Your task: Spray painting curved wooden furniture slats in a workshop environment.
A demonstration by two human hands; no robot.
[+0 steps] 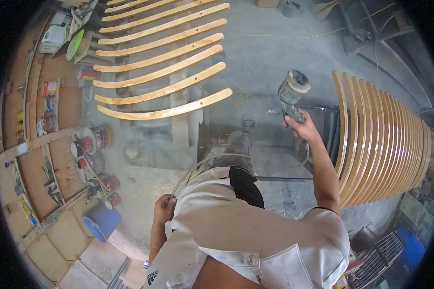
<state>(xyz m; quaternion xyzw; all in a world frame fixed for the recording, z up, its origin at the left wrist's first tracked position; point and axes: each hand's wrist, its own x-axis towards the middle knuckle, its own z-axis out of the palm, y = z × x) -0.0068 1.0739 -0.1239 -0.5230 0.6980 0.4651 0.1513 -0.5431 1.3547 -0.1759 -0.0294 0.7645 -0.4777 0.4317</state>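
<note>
Grips the spray gun in the right hand, cup uppermost, likely against spills, and closes the left hand on the hose, perhaps taking up slack.

White shirt — dark lettering, striped emblem

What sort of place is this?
Probably a wood-finishing workshop: the right hand holds what looks like a spray gun, curved wooden slats are set out in rows, and cans cluster at the left.
</note>
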